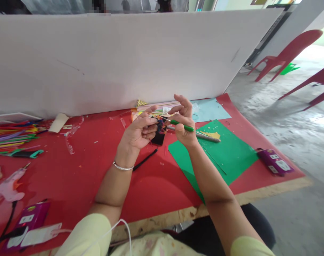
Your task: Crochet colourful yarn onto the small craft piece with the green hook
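Note:
My right hand (184, 122) holds a thin tool with a green handle (182, 125), its fingers bent and the metal tip pointing left. My left hand (142, 129) is closed in a pinch on a small multicoloured piece (161, 125) of purple, orange and dark strands, and the tool's tip reaches it. Behind and below that piece lies a black flat object (158, 138) on the red tabletop (98, 170). What exactly the strands form is too small to tell.
A green sheet (218, 153) lies right, with a grey rod (211, 138) and yellow scrap. Coloured sticks (12, 137), pliers (28, 153), a pink glue gun (11, 186) and a purple box (31, 217) are left. Another purple box (274, 161) is far right. A white panel (111, 60) stands behind.

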The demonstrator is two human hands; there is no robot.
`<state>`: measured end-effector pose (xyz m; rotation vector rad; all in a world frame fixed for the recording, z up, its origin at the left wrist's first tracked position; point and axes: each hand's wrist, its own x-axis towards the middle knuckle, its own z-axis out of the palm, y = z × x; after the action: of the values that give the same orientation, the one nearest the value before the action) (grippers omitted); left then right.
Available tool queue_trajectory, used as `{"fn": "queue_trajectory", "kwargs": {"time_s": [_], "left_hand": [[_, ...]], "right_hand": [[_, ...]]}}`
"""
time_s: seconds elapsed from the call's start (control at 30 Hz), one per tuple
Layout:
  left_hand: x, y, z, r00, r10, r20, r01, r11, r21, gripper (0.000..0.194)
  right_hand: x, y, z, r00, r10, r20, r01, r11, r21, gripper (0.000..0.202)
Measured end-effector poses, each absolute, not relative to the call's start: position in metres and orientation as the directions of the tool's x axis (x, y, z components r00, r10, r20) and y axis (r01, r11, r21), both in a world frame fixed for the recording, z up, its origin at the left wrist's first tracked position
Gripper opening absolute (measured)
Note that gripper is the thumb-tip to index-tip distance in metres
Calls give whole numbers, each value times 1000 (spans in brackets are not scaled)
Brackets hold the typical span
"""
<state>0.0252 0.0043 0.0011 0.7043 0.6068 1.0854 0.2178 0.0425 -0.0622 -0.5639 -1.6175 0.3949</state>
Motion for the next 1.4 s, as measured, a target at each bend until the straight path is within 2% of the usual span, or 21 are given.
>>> {"fn": "queue_trajectory", "kwargs": {"time_s": [0.13, 0.4, 0.6, 0.73, 0.9, 1.0, 1.13, 1.27, 1.33, 1.4], "left_hand": [[24, 4, 2, 354, 929, -105, -568, 303, 765, 63], [19, 5, 2, 381, 920, -95, -567, 314, 762, 54], [13, 9, -2, 408, 909, -90, -565, 328, 757, 52], [8, 12, -2, 446, 890, -95, -541, 353, 763, 52], [8, 12, -2, 492, 868, -74, -512, 357, 782, 55], [14, 9, -2, 476, 878, -49, -496, 314, 809, 63], [29, 3, -5, 308, 951, 43, -505, 125, 854, 81], [43, -4, -9, -24, 984, 174, -436, -167, 884, 79], [46, -6, -10, -109, 974, 199, -385, -225, 895, 82], [46, -6, -12, -117, 974, 192, -382, -223, 897, 90]], "right_hand": [[219, 43, -62, -83, 574, 815, 119, 817, -564, 72], [230, 45, -58, -172, 472, 864, 232, 872, -430, 73], [238, 38, -54, -237, 454, 859, 278, 879, -388, 60], [242, 34, -46, -284, 470, 836, 217, 881, -422, 57], [237, 32, -38, -321, 516, 794, 38, 845, -533, 60], [225, 28, -36, -310, 567, 763, 13, 805, -593, 70], [206, 21, -39, -207, 662, 720, 40, 741, -670, 77], [197, 18, -43, -72, 655, 752, 56, 755, -653, 64], [196, 17, -45, -43, 653, 757, 76, 757, -649, 58], [197, 17, -46, -36, 656, 754, 81, 754, -652, 57]]}}
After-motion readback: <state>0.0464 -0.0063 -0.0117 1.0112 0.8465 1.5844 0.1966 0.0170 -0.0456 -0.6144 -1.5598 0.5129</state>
